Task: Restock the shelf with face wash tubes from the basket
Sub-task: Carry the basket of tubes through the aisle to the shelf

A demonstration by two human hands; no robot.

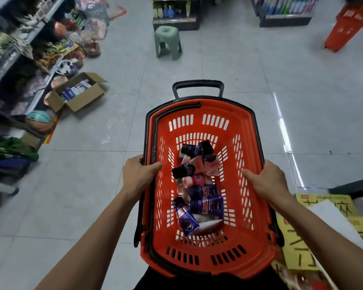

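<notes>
An orange plastic basket (235,114) with black trim hangs in front of me above the tiled floor. My left hand (137,174) grips its left rim, thumb hooked inside. On the opposite rim my right hand (268,182) grips the same way. Several face wash tubes (205,203), dark blue, black and pink, lie jumbled on the basket's bottom. Its black pull handle (198,84) sticks out at the far end. A shelf (19,59) packed with goods runs along the left.
An open cardboard box (80,101) with blue tubes sits on the floor by the left shelf, near balls (40,120). A green stool (167,41) stands ahead. Another orange basket (348,28) is far right. Yellow signs (302,243) lie at my right.
</notes>
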